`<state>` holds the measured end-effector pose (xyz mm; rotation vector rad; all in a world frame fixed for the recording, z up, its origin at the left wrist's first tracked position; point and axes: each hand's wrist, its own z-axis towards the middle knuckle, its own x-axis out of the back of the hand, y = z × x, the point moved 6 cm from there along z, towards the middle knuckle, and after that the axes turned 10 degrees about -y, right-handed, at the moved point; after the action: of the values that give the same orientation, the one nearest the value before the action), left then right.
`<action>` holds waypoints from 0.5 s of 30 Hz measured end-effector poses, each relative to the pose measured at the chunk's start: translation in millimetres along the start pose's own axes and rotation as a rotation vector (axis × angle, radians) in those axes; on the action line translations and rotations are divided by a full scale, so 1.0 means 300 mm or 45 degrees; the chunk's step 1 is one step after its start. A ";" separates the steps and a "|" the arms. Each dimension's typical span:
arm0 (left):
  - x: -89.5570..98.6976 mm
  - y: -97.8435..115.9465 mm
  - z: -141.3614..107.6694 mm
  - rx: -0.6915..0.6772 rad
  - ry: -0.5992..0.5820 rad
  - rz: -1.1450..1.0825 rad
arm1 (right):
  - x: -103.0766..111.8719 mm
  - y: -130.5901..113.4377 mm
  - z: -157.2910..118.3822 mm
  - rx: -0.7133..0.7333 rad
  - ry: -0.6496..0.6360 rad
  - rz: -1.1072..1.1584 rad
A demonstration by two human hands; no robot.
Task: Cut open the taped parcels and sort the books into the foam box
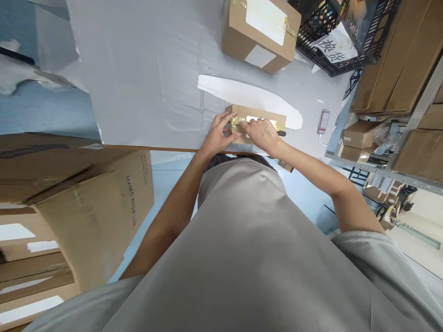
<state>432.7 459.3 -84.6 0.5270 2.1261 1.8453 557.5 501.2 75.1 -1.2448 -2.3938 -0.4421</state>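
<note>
A small cardboard box [265,113] with clear yellowish tape and white labels lies at the table's near edge. My left hand [218,136] grips its left end, fingers on top and thumb at the near side. Closed over the box's top is my right hand [263,134], its knuckles over the taped part. Out of the little-finger side of that fist sticks the black end of a box cutter [282,133]; most of the tool is hidden in the hand. Just behind the box lies a long white sheet [249,94] with rounded ends.
A larger taped box [261,34] stands at the back of the grey table [138,69], beside a black plastic crate [341,64] with a handwritten paper. A small pinkish device [324,121] with a white cord lies right. Big cartons [97,216] stand left; shelving [411,120] stands right.
</note>
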 end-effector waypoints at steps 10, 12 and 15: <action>0.003 0.016 -0.026 0.054 0.037 0.073 | -0.170 0.292 -0.123 -0.160 -0.078 -0.015; 0.004 0.034 -0.031 0.068 0.078 0.126 | -0.189 0.315 -0.127 -0.148 -0.083 -0.008; -0.008 0.076 -0.020 0.092 0.224 0.266 | -0.207 0.324 -0.111 -0.090 -0.056 -0.003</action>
<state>434.1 455.6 -61.3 0.6474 2.3385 1.9971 677.2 496.5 82.5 -1.2949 -2.4360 -0.5094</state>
